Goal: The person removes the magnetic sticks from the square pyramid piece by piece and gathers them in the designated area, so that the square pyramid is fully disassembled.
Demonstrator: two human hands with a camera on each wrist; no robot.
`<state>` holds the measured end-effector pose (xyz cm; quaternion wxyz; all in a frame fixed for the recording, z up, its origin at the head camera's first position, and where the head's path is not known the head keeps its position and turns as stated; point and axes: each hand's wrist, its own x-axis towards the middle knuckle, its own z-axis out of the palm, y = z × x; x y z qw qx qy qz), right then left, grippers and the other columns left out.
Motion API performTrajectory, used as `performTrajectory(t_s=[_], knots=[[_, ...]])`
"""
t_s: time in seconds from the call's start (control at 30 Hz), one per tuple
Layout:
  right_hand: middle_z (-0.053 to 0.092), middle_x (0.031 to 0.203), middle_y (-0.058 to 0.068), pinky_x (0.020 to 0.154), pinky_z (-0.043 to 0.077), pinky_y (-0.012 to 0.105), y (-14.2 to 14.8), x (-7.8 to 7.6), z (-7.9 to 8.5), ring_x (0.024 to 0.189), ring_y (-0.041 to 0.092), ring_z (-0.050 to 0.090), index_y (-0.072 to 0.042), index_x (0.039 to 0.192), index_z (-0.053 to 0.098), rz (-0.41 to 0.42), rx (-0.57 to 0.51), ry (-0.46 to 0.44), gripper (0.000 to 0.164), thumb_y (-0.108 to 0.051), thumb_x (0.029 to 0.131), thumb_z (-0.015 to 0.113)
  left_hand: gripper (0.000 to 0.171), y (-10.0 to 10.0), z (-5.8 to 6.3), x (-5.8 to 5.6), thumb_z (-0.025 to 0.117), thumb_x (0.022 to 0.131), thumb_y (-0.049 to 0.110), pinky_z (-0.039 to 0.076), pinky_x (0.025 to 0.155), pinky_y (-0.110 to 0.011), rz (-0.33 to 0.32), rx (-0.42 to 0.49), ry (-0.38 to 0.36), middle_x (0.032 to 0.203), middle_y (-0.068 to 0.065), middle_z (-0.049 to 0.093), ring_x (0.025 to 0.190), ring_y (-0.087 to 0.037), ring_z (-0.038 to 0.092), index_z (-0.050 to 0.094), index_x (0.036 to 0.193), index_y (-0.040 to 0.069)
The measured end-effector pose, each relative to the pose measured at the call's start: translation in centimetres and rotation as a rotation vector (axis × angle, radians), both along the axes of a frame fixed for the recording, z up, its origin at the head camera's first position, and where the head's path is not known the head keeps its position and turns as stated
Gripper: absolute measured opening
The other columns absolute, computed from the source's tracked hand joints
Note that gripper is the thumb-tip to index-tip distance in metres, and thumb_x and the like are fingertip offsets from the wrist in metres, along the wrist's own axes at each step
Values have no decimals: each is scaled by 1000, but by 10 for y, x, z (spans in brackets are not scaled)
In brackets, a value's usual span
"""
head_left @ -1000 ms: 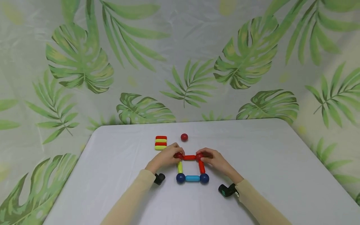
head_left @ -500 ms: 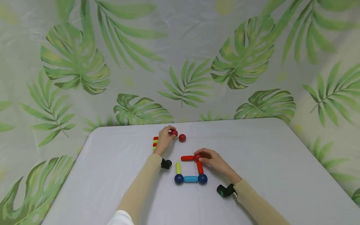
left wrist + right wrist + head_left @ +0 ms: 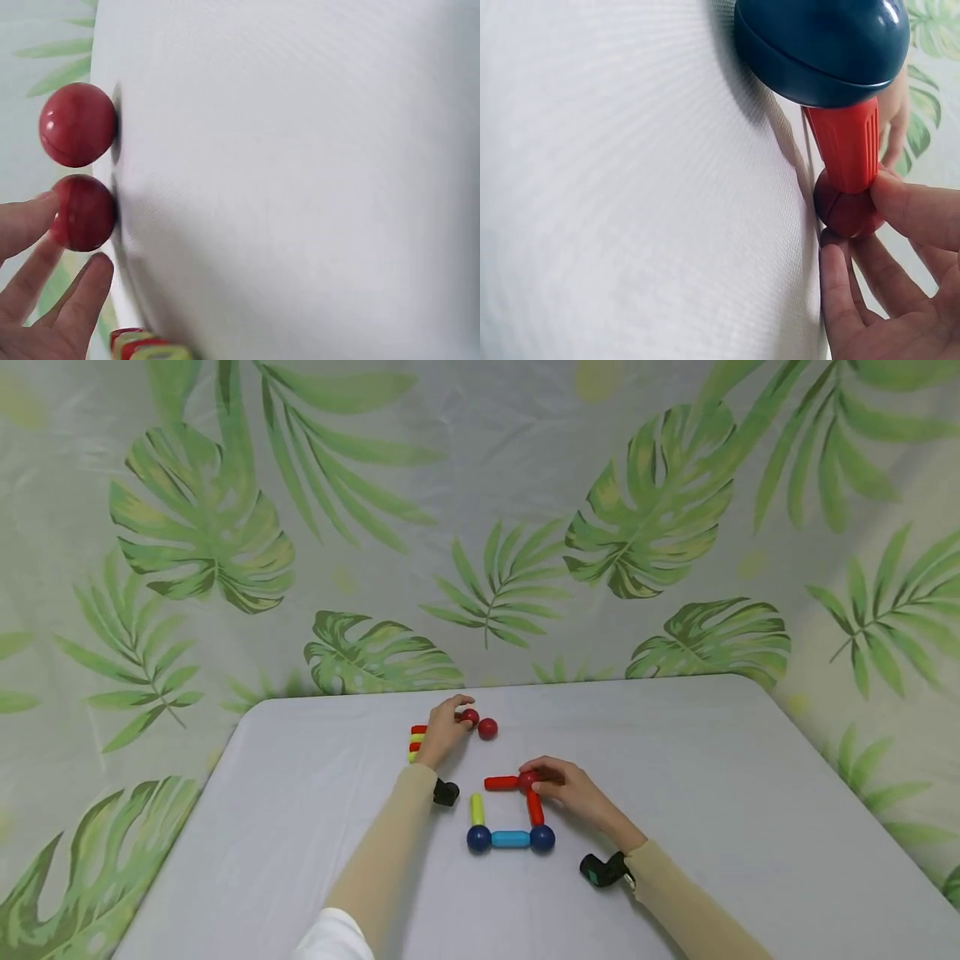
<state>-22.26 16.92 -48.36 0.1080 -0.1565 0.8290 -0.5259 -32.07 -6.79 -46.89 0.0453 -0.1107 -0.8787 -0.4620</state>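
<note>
At the back of the table, my left hand [image 3: 444, 731] is beside a red ball [image 3: 84, 213] that sits on the cloth. In the left wrist view its fingers are spread, the thumb tip overlapping the ball's edge and another fingertip apart from it. A second red ball [image 3: 487, 728] lies close by. My right hand [image 3: 568, 787] pinches another red ball [image 3: 847, 206] at a corner of a rod-and-ball shape. From that corner run a red rod [image 3: 502, 783] leftward and a red rod [image 3: 847, 142] to a blue ball [image 3: 542, 838].
A light blue rod [image 3: 510, 839] joins that ball to another blue ball [image 3: 479, 838], from which a yellow-green rod [image 3: 477, 810] points away. Several red and yellow-green rods [image 3: 417, 747] lie stacked side by side, partly behind the left hand. A white cloth covers the table [image 3: 675, 735].
My left hand has taken a red ball off the shape's left corner to the back, beside the other loose ball; its fingers have since loosened. The right hand stays at its corner.
</note>
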Motion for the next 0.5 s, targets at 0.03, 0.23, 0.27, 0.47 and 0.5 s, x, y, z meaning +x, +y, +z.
performTrajectory(t_s=[0.03,0.23,0.27,0.47,0.5], knots=[[60,117,9,92,46,44,0,0,0,104,26,54,-9,120,62,-1,0,-2,28,-4,93,58,36,-2,2,3,61,88,-8,48,91,-40,-4,12,13,125,-19,55,108,-34,56,59,123,0],[61,118,9,93,46,44,0,2,-1,105,26,55,-8,121,62,8,2,-1,28,-5,94,58,25,-7,10,37,64,87,-6,51,86,-38,-173,-4,42,111,-19,58,99,-32,58,62,112,-1],[61,118,9,93,46,44,0,2,-1,105,27,55,-8,121,62,12,3,4,28,-6,94,58,24,-7,10,44,64,87,-5,51,85,-37,-241,-25,14,109,-17,60,98,-30,58,62,111,-1],[61,118,10,94,44,47,1,-2,-3,106,27,55,-8,121,62,22,-7,14,28,-5,93,58,22,2,0,70,64,89,0,47,89,-33,-497,-198,-96,107,-5,64,100,-20,59,61,110,8],[61,118,10,95,44,47,1,-2,-4,106,27,55,-8,121,62,19,-9,13,28,-6,93,58,22,4,-2,71,64,89,0,47,89,-32,-496,-229,-85,105,-4,64,99,-19,59,61,108,10]])
